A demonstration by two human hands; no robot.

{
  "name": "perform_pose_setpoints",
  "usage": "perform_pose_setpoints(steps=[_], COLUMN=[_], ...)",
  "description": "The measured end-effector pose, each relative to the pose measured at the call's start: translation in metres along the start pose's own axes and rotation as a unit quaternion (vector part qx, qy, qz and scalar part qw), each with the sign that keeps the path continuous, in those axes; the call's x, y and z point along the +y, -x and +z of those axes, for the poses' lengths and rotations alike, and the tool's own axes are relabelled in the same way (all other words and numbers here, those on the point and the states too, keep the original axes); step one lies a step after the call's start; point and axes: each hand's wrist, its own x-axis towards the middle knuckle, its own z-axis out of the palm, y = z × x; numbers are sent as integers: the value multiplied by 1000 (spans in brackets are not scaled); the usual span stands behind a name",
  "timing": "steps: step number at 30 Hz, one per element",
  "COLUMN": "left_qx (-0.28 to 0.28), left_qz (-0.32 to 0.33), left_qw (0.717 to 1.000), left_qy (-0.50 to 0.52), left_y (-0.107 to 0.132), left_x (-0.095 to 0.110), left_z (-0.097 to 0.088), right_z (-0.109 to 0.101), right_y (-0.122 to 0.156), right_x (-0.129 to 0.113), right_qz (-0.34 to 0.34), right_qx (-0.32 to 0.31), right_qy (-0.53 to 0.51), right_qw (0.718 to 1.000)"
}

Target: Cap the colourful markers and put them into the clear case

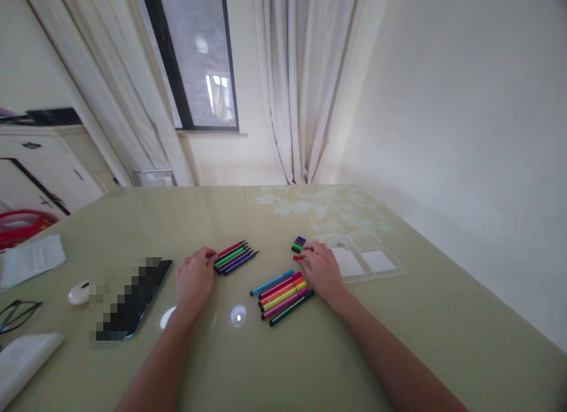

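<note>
Well out to the left of my left grip, a pale mouse [78, 293] sits on the table [248, 365]; nearer is a dark flat slab [153, 282], with a strip of table between its long edge and my wrist. My left grip [195, 277] is bent, fingertips against the back ends of the uncapped pens [234, 260]; I cannot tell whether it grasps any. Their nibs point rightward, into open tabletop reaching towards my other fingers. On the near side of that gap, the capped pens [286, 297] slant up to my right grip [322, 269]. Its fingers are nearly together at a red cap [297, 257], pinched or merely touched, I cannot tell. Loose caps [298, 243] lie just beyond. White panels [377, 261] lie right of that grip, with table between them and its right edge, along the wall [487, 134].
</note>
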Motion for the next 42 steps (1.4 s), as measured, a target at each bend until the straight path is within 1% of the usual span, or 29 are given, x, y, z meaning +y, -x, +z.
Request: perform_pose_setpoints(steps=[2,4,6,7,10,11,13,16,19,25,30,35,39,42], left_qx=[12,42,66,68,33,14,-26,-67,-74,-64,-74,-82,-101,-101], left_qz=[5,5,-1,-1,23,33,40,31,22,30,44,58,48,41], left_qw=[999,994,981,970,924,911,894,875,864,873,871,866,855,853], left_qy=[39,97,183,234,379,410,445,479,498,483,483,490,506,511], left_y=[-2,-3,-4,-4,1,4,11,20,23,22,24,25,29,30], left_x=[-1,0,4,8,24,31,44,57,61,60,62,64,65,65], left_z=[1,0,0,0,-1,-1,-1,-2,-3,-8,-5,-1,-4,-6], right_z=[0,0,0,0,-1,-3,-6,-13,-19,-23,-22,-20,-20,-21], right_y=[0,0,0,-1,-1,-1,-1,-1,-1,0,1,2,2,3], right_x=[0,0,1,1,1,1,-2,-7,-12,-17,-17,-17,-16,-16], right_qz=[-2,-3,-4,-3,10,19,36,34,23,11,2,-18,-15,-16], right_qx=[-2,-2,4,9,28,32,36,46,65,63,64,65,79,82], right_qy=[1,0,-9,-18,-70,-99,-167,-245,-273,-292,-297,-309,-332,-346], right_qw=[1000,1000,1000,1000,997,994,985,968,960,954,953,949,940,934])
